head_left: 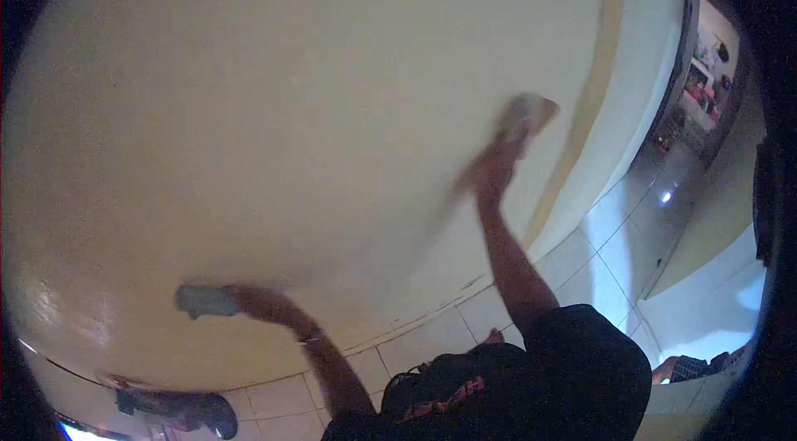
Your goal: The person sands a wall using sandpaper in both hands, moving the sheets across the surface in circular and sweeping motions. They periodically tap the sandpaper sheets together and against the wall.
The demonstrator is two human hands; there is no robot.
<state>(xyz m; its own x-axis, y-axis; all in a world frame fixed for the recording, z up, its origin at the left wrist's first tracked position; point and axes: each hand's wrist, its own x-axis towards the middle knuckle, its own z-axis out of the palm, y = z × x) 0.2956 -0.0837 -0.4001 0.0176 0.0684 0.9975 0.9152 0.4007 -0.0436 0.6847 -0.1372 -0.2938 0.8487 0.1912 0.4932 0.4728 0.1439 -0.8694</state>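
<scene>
the fingers of the right hand (496, 171) are blurred, so we cannot tell how far they are open, but a tan pad (527, 116) sits at their tips, just right of the frame's centre and flat against the cream wall (290, 109). the left hand (249, 302), in the lower left of the frame, has its fingers closed round a blue-grey cloth (203, 300), which also touches the wall. from each hand we follow a bare arm down to a dark shirt (581, 375) at the bottom edge. right of the pad a darker band (594, 84) runs along the wall. below it, pale floor tiles (598, 258) stretch towards a bright doorway (706, 68) in the upper right. some dark things (178, 408) lie in the lower left corner, too dim to tell apart.
</scene>
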